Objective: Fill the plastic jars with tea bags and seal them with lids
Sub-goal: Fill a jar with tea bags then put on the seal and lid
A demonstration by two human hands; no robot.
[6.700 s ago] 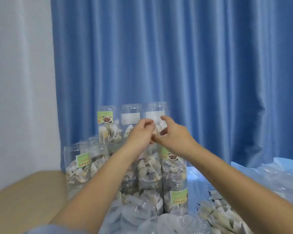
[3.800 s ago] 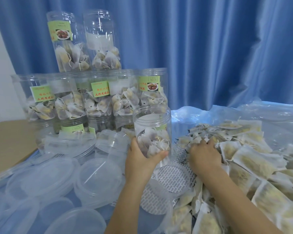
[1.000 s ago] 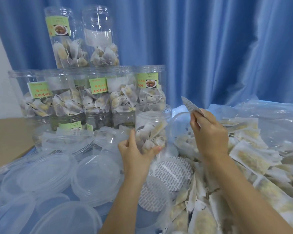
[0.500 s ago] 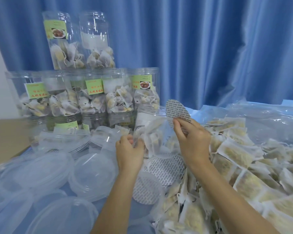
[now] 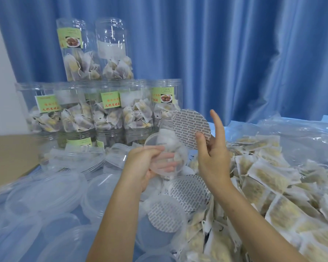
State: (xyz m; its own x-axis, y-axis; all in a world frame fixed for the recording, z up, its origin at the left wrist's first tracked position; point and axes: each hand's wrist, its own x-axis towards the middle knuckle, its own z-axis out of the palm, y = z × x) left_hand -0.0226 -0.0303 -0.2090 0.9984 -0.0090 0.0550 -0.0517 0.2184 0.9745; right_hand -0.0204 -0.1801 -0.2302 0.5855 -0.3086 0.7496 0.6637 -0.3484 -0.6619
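Clear lids (image 5: 45, 193) blur together at left. The left hand (image 5: 148, 167) grips a jar (image 5: 165, 148) of tea bags, tipped, base toward the camera, mouth hidden behind a seal disc (image 5: 189, 127) pinched by the right hand (image 5: 212, 157), forefinger raised. Tea bags (image 5: 273, 186) run off right.

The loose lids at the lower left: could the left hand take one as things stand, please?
Probably not at once: the left hand grips the jar. Otherwise the loose lids lie uncovered beside it, nothing blocking.
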